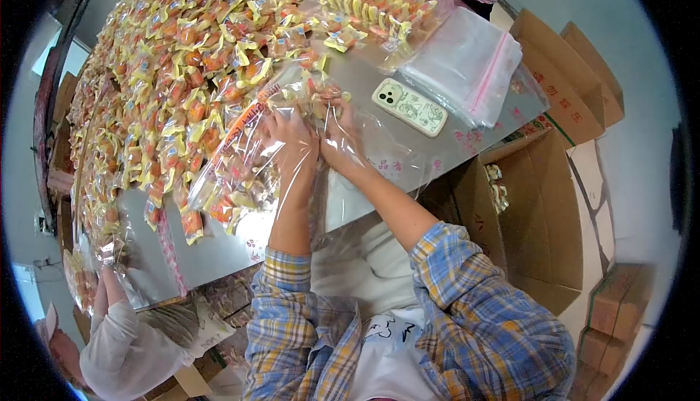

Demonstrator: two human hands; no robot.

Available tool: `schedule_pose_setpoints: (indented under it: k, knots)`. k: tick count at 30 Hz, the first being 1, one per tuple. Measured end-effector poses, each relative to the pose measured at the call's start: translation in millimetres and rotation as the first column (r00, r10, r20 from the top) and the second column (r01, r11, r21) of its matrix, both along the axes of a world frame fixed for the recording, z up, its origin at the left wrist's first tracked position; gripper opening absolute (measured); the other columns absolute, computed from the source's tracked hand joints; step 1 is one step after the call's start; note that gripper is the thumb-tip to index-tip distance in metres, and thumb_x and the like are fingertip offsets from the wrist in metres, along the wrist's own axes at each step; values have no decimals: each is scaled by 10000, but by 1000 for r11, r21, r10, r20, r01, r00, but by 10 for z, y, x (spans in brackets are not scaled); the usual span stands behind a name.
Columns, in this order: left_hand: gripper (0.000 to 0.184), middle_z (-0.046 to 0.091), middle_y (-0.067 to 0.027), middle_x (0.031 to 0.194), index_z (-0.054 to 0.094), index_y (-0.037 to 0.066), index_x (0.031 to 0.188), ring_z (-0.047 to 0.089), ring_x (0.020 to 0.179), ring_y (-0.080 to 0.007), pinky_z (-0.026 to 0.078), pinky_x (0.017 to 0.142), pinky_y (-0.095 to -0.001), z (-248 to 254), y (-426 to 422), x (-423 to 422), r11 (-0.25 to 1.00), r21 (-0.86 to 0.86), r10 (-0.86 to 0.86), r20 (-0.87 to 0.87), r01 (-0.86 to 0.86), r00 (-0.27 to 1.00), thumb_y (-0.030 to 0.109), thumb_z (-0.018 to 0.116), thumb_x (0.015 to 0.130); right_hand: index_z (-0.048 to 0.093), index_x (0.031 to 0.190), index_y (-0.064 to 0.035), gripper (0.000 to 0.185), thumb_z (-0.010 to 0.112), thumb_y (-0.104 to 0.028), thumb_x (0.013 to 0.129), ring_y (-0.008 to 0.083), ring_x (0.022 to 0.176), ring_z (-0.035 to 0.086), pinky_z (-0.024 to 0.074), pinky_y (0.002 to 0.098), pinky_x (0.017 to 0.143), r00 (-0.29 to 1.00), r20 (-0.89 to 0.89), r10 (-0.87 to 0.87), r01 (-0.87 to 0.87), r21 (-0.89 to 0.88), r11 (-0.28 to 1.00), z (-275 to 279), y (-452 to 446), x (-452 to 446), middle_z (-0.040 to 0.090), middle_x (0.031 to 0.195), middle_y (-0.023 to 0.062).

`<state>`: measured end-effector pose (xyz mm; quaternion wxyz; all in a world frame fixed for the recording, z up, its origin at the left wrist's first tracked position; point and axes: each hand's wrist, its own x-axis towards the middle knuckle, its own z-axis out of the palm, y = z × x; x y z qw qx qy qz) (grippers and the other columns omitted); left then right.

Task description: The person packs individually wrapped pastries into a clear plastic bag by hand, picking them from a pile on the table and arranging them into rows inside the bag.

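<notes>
A large clear plastic bag point(379, 135) covers both my hands and lower forearms at the table's near side. Inside it, small wrapped snacks point(327, 95), orange with yellow-edged wrappers, sit between my hands. My left hand point(293, 137) presses on their left side with its fingers curled; glare on the film blurs the fingertips. On the right side my right hand point(341, 137) closes its fingers around the same snacks. Orange lettering point(246, 122) shows on the film left of my left hand, with more wrapped snacks beneath it.
A big heap of wrapped snacks point(175, 58) covers the table's left and far side. A packed row of snacks point(375, 4) lies at the back. Flat clear bags point(467, 62) and a phone point(410, 107) are at right. Cardboard boxes point(536, 211) stand beside the table. A co-worker point(135, 343) works at left.
</notes>
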<state>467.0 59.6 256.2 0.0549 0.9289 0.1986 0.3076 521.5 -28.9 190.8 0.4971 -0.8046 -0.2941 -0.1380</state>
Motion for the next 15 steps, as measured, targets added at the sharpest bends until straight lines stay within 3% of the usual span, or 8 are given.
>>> schedule_pose_setpoints:
  k: [1, 5, 8, 9, 10, 12, 13, 15]
  knots:
    - [428, 614, -200, 1290, 664, 69, 1282, 531, 1273, -381, 335, 1119, -559, 220, -103, -48, 981, -189, 28, -134, -53, 991, 157, 644, 863, 449, 1535, -115, 710, 609, 15, 856, 503, 1203, 552, 482, 504, 1024, 1000, 5, 11, -11, 2, 1000, 20, -12, 11, 478, 1398, 277]
    - [470, 595, -197, 1406, 575, 42, 1387, 500, 1395, -359, 270, 1171, -595, -111, 79, 140, 993, 102, -63, 30, 60, 998, 120, 589, 924, 402, 1554, -92, 743, 629, -13, 850, 517, 1226, 538, 482, 509, 1025, 983, -161, 87, -94, -38, 995, 140, -98, -27, 481, 1424, 315]
    - [443, 547, -171, 1481, 561, 60, 1386, 525, 1381, -334, 206, 1198, -645, -2, -10, 87, 953, 45, -302, 44, 300, 952, 105, 574, 946, 375, 1549, -35, 741, 628, -30, 853, 525, 1197, 552, 496, 526, 987, 986, 55, 157, -154, -67, 986, 276, -310, -231, 507, 1411, 326]
    - [451, 513, -129, 1537, 534, 82, 1411, 554, 1360, -325, 126, 1226, -675, -147, 99, 152, 934, 142, -333, 16, 327, 943, 108, 564, 962, 387, 1537, -24, 742, 650, -38, 843, 497, 1189, 564, 494, 520, 978, 972, -113, 208, -225, -172, 959, 331, -436, -351, 532, 1386, 306]
    - [491, 505, -142, 1545, 516, 86, 1443, 542, 1367, -331, 194, 1203, -635, -118, 85, 187, 942, 139, -299, -62, 305, 952, 113, 570, 956, 400, 1525, -14, 744, 672, -46, 833, 470, 1182, 577, 492, 515, 969, 930, -282, 235, -309, -259, 915, 422, -589, -484, 558, 1361, 286]
    - [573, 488, -169, 1561, 482, 93, 1507, 519, 1383, -343, 329, 1156, -555, -50, 63, 225, 958, 140, -216, -215, 249, 952, 124, 583, 944, 503, 1338, -41, 587, 738, -89, 802, 403, 1093, 605, 506, 502, 917, 960, 67, 272, -251, -223, 942, 441, -950, -767, 595, 1249, 210]
    - [573, 555, -153, 1494, 506, 103, 1483, 571, 1320, -328, 324, 1134, -579, 58, -28, 171, 947, 188, -235, -142, 259, 962, 109, 590, 916, 554, 1245, -54, 510, 771, -111, 787, 370, 1049, 620, 513, 496, 891, 931, 242, 275, -231, -196, 953, 455, -1080, -804, 613, 1193, 172]
    - [477, 583, -105, 1460, 529, 128, 1429, 642, 1219, -326, 412, 1038, -612, -134, 105, 314, 945, 220, -227, -102, 244, 969, 136, 572, 954, 529, 1377, -71, 667, 801, -120, 770, 365, 1128, 602, 460, 501, 967, 893, 448, 34, -9, -58, 998, 501, -1247, -708, 612, 1268, 153]
